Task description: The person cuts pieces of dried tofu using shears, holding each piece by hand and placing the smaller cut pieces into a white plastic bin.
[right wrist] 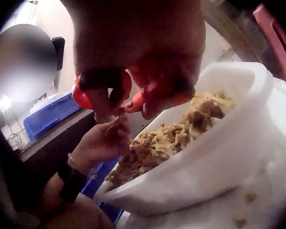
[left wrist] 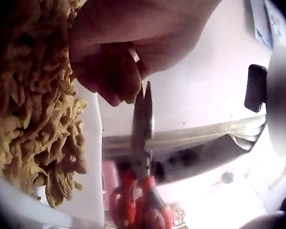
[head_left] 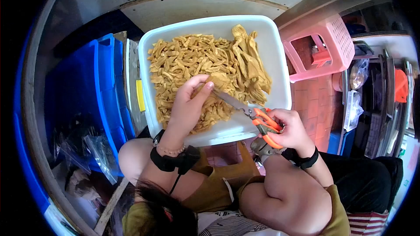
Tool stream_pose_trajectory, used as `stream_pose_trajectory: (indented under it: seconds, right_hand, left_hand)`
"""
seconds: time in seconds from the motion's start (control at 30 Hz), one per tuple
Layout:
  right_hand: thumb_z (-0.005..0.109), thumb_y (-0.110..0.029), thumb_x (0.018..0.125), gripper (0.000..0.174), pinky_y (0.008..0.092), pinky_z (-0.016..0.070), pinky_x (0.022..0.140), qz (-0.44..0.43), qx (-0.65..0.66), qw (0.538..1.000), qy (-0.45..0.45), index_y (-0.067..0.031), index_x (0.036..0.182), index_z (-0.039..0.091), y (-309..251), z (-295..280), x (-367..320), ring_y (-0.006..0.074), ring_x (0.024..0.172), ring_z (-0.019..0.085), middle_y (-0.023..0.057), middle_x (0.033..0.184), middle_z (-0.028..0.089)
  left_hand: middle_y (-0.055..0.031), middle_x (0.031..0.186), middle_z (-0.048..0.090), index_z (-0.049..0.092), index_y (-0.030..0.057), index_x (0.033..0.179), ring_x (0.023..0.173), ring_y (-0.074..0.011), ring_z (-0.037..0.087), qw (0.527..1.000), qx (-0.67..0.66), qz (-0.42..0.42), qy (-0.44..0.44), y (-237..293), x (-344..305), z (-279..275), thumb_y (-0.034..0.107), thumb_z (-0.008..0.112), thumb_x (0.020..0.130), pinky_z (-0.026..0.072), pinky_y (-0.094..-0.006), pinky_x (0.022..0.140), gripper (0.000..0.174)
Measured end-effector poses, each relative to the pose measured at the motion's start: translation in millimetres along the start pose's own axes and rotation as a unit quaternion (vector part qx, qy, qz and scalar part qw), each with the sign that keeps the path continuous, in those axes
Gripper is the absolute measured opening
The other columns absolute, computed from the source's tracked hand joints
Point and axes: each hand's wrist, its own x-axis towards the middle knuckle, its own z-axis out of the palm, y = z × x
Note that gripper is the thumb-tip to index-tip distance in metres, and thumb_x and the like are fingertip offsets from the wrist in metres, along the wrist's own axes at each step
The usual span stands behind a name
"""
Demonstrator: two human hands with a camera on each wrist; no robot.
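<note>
Over a white tub (head_left: 280, 83) of cut yellow-brown strips (head_left: 188, 57), the left hand (head_left: 188, 102) pinches a small yellow-brown piece (head_left: 215, 81) between thumb and fingers. The right hand (head_left: 291, 131) grips orange-handled scissors (head_left: 264, 124), whose blades point left to that piece. In the left wrist view the blade tips reach the left hand's (left wrist: 133, 57) fingertips. Longer uncut pieces (head_left: 251, 61) lie at the tub's right side. The right wrist view shows the right hand (right wrist: 143, 62) around the orange handles, with the left hand (right wrist: 102, 143) below; the blades are mostly hidden there.
Blue crates (head_left: 78, 91) stand left of the tub, with clear plastic bags (head_left: 103, 153) near them. A pink stool (head_left: 343, 46) is on the tiled floor to the right. Shelving with bagged items (head_left: 359, 73) stands farther right. The person's knees are below the tub.
</note>
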Motion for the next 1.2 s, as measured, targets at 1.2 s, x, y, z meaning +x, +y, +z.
stream_pose_trajectory:
  seconds: [1.2]
  right_hand:
    - [0.074,-0.011,0.073,0.023,0.0227,0.0372,0.051,0.013,0.064,0.997,-0.049,0.0004,0.086,0.059,3,7,1,0.0046,0.058,0.043,-0.0002,0.066,0.052]
  left_hand:
    - [0.0029,0.074,0.059,0.064,-0.0044,0.097,0.067,-0.0023,0.047,0.997,0.061,-0.015,-0.035,-2,1,-3,0.023,0.064,0.089,0.0395,-0.0193,0.060,0.028]
